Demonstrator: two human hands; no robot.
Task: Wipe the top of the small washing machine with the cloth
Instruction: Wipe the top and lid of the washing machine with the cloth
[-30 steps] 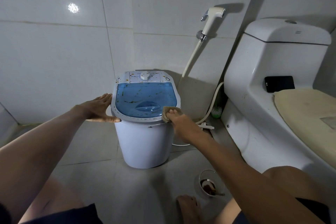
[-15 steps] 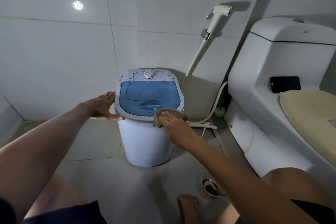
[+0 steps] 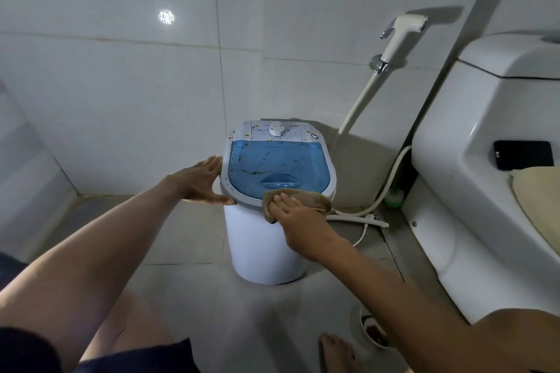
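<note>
A tiled bathroom floor carries the washer (image 3: 266, 239), with a toilet (image 3: 472, 166) at its 3 o'clock. The left hand (image 3: 200, 182) lies flat with straight fingers against the washer's rim at 9 o'clock, grasping nothing. The right hand (image 3: 292, 215) presses the cloth (image 3: 309, 198) with flat fingers on the rim at 5 o'clock, beside the stained blue lid (image 3: 272, 163).

We are in a home bathroom. Large pale tiles cover the wall (image 3: 121, 85) across the upper frame and the floor (image 3: 188, 236) below. A white toilet (image 3: 472, 191) with its cistern (image 3: 500, 85) fills the right side. A bidet sprayer (image 3: 403, 33) hangs on the wall at upper right, its hose (image 3: 357, 106) trailing down. A small washing machine (image 3: 263, 245) stands at centre, and a floor drain (image 3: 374, 331) sits at lower right.
</note>
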